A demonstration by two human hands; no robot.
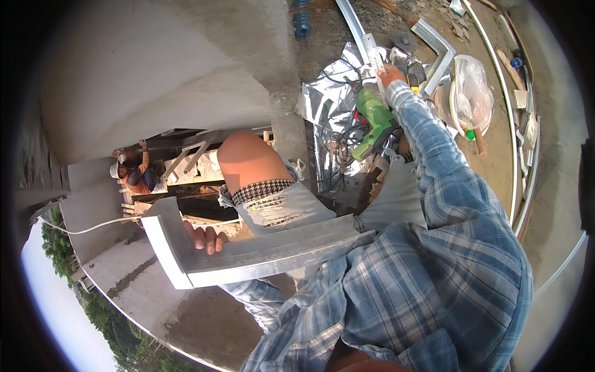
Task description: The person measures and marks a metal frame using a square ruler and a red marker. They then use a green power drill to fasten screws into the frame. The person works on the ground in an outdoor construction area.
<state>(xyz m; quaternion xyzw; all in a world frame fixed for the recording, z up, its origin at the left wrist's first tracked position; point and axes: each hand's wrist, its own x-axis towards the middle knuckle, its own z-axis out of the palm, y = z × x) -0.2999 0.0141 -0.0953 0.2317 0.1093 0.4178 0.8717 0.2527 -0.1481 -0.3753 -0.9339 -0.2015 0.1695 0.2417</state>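
Observation:
My left hand [207, 239] is closed over the edge of an L-shaped grey metal channel [273, 254], fingers curled inside it and the thumb hidden. The channel lies across my lap, its short leg rising at the left. Stretched far forward, my right hand [392, 75] is closed on a flat metal ruler or square [373, 52] with markings. Just below that hand lies a green power drill [375, 121] among dark cables [341, 146]. A bent metal channel [441, 54] lies to the right of the hand, beside a grinder-like tool with a dark disc [405, 42].
Crumpled silver foil sheeting [316, 102] lies under the tools. A clear plastic bag [474, 87] sits over a round container at right. Long pale pipes [505, 105] run along the right wall. On timber scaffolding below left is another person [141, 177]. A long metal channel [350, 22] stretches away ahead.

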